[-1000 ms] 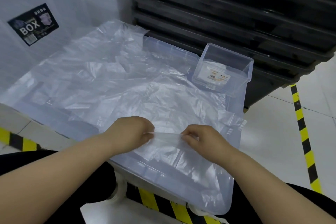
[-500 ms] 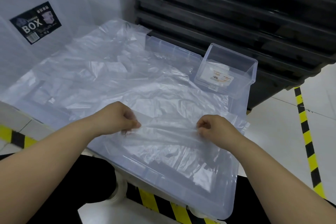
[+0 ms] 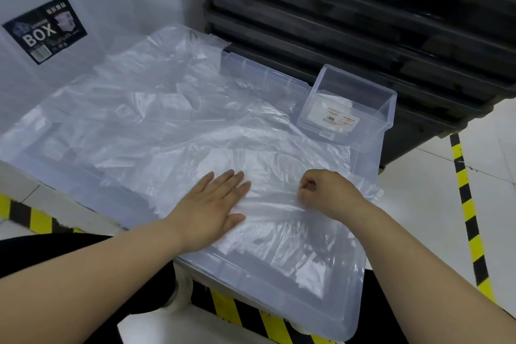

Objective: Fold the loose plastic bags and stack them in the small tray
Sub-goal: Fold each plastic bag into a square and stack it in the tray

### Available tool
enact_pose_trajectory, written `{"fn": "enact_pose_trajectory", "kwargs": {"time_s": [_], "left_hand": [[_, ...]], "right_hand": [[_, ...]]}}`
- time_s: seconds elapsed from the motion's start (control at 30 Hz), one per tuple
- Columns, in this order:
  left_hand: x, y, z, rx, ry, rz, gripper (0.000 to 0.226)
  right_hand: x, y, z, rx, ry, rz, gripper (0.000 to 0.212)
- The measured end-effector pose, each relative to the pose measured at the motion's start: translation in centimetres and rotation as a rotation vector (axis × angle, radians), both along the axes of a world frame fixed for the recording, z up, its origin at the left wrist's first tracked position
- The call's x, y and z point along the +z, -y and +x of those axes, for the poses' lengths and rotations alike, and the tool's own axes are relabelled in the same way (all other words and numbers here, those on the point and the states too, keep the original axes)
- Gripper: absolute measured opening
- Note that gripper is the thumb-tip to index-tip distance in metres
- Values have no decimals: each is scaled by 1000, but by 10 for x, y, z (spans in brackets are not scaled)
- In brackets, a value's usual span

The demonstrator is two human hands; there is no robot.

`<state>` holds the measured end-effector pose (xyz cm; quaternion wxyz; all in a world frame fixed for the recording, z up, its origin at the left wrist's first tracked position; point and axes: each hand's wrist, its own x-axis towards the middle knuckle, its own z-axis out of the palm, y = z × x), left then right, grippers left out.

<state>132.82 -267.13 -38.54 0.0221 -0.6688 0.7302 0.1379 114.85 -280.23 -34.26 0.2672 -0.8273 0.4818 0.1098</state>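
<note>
Loose clear plastic bags (image 3: pixel 156 120) lie spread in a crumpled layer over a translucent storage-box lid (image 3: pixel 329 313). The nearest bag (image 3: pixel 268 212) has a folded strip running between my hands. My left hand (image 3: pixel 215 204) lies flat on that bag with straight fingers, pressing it down. My right hand (image 3: pixel 326 193) is curled and pinches the bag's right end near the fold. The small clear tray (image 3: pixel 388 109) stands at the lid's far right corner, with only a label visible on its bottom.
A white storage box (image 3: pixel 83 8) with a black "BOX" label stands at the back left. Stacked black pallets (image 3: pixel 363 17) rise behind the tray. Yellow-black hazard tape (image 3: pixel 469 212) runs on the white floor at the right and under the lid.
My hands carried the bag's near edge away from me, folding it over. The left hand let go of the edge and now lies flat on the bag; the right still pinches.
</note>
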Motion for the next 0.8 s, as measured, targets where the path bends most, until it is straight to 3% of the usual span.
{"fn": "enact_pose_trajectory", "kwargs": {"time_s": [0.27, 0.43, 0.6, 0.8], "left_hand": [[-4, 4, 5, -24, 20, 135, 100], [-3, 4, 6, -32, 10, 160, 101], [-3, 5, 7, -47, 10, 155, 102], [-2, 6, 7, -50, 10, 167, 102]], "right_hand": [[8, 32, 14, -259, 377, 70, 13], [7, 44, 44, -124, 293, 176, 25], [14, 50, 58, 76, -14, 170, 33], [33, 59, 49, 76, -41, 257, 12]]}}
